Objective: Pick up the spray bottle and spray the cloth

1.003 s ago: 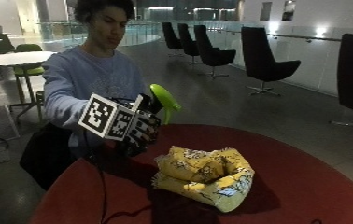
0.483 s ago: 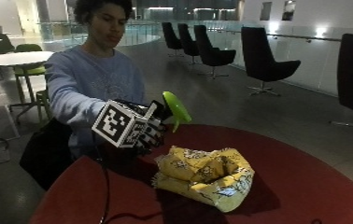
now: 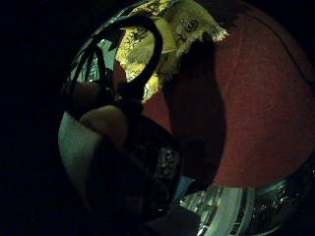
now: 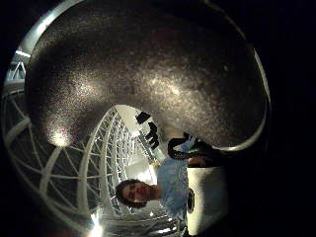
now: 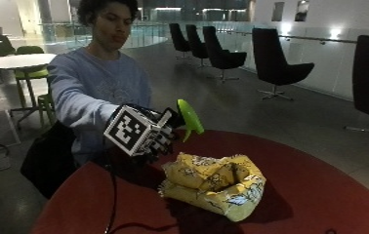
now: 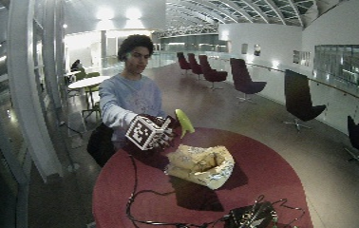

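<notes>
Cloth (image 5: 214, 183) on table (image 5: 340, 195) (bottle (image 5: 189, 117) above)

Bottle (image 5: 190, 116): lime-green spray head (body hidden by the hand). Cloth (image 5: 214, 183): yellow with a dark printed pattern and pale patches. Table (image 5: 314, 195): round, deep red. Glove (image 5: 155, 141): black. Sweatshirt (image 5: 100, 90): light blue with a faint chest print. Chairs (image 5: 272, 61): black.

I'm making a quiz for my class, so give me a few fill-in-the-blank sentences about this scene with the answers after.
The gloved right hand holds a spray bottle whose head is ____ in colour.
The crumpled cloth is mostly ____.
The cloth lies on a round ____ table.
The bottle is held ____ the table, not resting on it.

Answers: green; yellow; red; above
</notes>
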